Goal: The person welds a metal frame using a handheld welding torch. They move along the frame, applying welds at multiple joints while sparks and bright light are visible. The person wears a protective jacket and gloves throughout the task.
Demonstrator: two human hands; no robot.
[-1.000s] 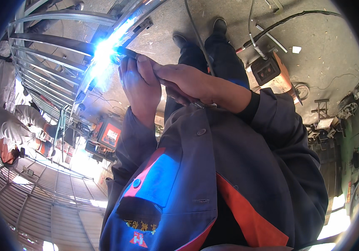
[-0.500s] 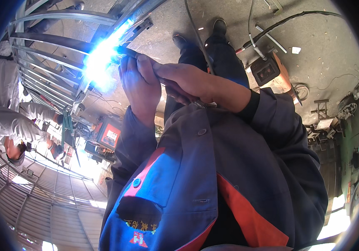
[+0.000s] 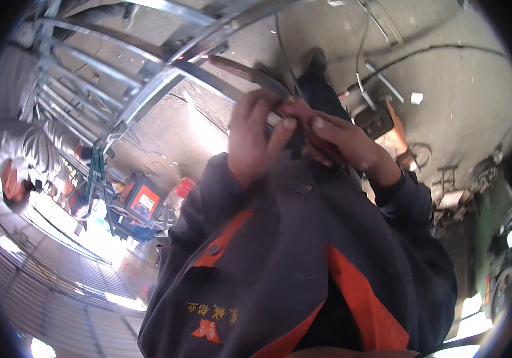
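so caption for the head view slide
Both bare hands, left hand and right hand, hold a welding rod holder against a metal frame.

Both hands are raised together before the chest: the left hand (image 3: 253, 140) with fingers curled in a closed grip, the right hand (image 3: 342, 143) pressed against it, fingers bent.

Single head-worn fisheye view, looking steeply down the wearer's own chest and arms, so close that the dark jacket with orange panels (image 3: 280, 268) fills the lower middle of the frame. Both hands, left hand (image 3: 255, 138) and right hand (image 3: 342, 143), sit near centre just above the jacket, with the metal frame (image 3: 148, 89) bending across the upper left and the concrete floor (image 3: 447, 71) curving toward the upper right rim. Dark circular border all round, straight bars bowed near the edges; no second view to overlap with.
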